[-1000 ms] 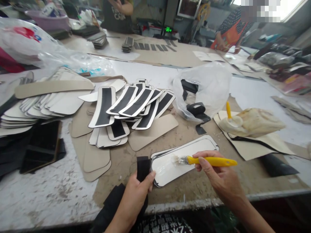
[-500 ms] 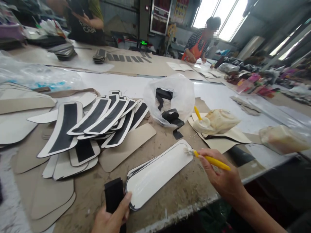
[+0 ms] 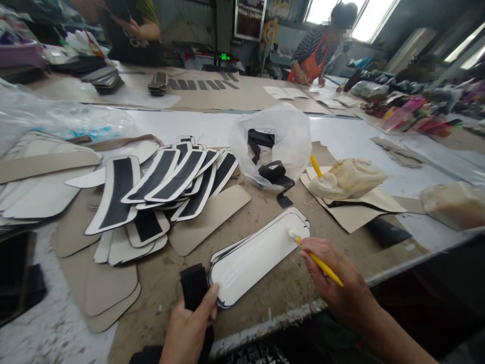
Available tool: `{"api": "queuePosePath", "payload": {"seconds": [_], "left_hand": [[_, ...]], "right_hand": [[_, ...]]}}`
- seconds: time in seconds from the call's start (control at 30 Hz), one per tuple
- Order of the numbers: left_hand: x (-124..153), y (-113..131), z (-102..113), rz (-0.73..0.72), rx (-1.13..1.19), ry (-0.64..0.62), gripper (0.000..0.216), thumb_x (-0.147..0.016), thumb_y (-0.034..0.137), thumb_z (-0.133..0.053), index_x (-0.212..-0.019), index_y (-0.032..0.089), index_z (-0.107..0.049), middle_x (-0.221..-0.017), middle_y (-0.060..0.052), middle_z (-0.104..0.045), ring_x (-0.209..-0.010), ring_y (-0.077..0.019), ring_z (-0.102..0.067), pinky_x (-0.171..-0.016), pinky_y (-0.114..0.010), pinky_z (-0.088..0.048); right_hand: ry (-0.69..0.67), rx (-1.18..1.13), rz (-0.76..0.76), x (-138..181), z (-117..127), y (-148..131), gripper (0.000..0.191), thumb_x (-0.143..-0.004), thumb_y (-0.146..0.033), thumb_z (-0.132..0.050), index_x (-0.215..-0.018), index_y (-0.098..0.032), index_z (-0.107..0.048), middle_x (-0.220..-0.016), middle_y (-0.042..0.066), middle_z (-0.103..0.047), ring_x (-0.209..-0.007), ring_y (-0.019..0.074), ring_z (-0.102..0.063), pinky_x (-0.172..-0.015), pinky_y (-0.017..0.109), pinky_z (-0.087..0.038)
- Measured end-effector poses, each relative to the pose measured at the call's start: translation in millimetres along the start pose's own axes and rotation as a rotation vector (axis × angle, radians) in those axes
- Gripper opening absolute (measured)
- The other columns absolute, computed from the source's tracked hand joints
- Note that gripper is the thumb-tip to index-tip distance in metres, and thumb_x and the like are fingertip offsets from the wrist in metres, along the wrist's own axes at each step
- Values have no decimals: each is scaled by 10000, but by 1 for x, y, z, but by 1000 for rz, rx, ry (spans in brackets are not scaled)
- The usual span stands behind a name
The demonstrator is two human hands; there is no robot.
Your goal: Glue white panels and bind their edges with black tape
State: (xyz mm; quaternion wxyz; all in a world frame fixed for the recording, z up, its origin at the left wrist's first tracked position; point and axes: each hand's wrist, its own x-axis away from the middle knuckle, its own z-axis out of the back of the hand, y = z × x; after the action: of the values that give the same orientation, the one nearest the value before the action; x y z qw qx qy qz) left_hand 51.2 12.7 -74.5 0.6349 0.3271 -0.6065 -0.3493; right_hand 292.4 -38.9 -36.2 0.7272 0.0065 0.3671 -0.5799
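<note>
At seven o'clock your left hand (image 3: 192, 323) grasps a black fabric strip (image 3: 193, 288), thumb against the stacked white round-cornered panels (image 3: 257, 260) at six; toward five, your right hand (image 3: 333, 268) grips a yellow-handled bristle brush (image 3: 328, 272). Light thumb pressure could let the brush drag the top panel askew.

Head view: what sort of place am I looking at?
It looks like a workshop, perhaps for bags or similar goods: a heap of cut panels, a brush in the right hand, and a person in an orange apron further back.
</note>
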Motion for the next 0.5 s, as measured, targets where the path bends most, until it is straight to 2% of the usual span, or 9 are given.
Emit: {"api": "queuePosePath", "payload": {"seconds": [0.07, 0.17, 0.27, 0.37, 0.5], "left_hand": [[1, 2, 0, 12, 18, -29, 461, -579, 561, -714, -523, 173, -471, -470, 46, -396, -484, -103, -328, -482, -228, -269], [1, 2, 1, 22, 17, -67, 479, -580, 575, -703, -520, 178, -443, -477, 51, -377, -490, -99, -310, -486, -226, -251], [2, 1, 2, -2, 13, -76, 460, -613, 553, -691, -525, 179, -438, -487, 52, -372, -500, -101, -305, -495, -230, -240], [2, -1, 3, -15, 3, -86, 455, -620, 556, -687, -528, 176, -454, -488, 46, -392, -505, -109, -325, -504, -236, -255], [-5, -4, 5, 5, -13, -120, 493, -585, 601, -697, -517, 172, -461, -485, 38, -418, -509, -113, -355, -509, -237, -284]], "right_hand": [[-31, -57, 0, 0, -10, -10, 284, -871, -36, -503, -1126, -162, -525, -1000, 104, -596, -968, 215, -567, -848, 345, -493], [-83, -324, -32, 0, -26, -41, 295, -876, -40, -464, -1136, -172, -506, -986, 88, -603, -959, 197, -570, -838, 318, -503], [-40, -548, -201, -1, -36, -62, 213, -894, -100, -458, -1064, -204, -530, -945, 54, -602, -898, 173, -586, -791, 281, -521], [-7, -532, -343, -1, -34, -53, 137, -913, -161, -472, -1007, -216, -556, -926, 38, -599, -844, 158, -593, -743, 252, -527], [113, -190, -320, 4, -14, -12, 110, -913, -216, -498, -985, -200, -580, -943, 52, -607, -903, 192, -589, -831, 308, -500]]}}
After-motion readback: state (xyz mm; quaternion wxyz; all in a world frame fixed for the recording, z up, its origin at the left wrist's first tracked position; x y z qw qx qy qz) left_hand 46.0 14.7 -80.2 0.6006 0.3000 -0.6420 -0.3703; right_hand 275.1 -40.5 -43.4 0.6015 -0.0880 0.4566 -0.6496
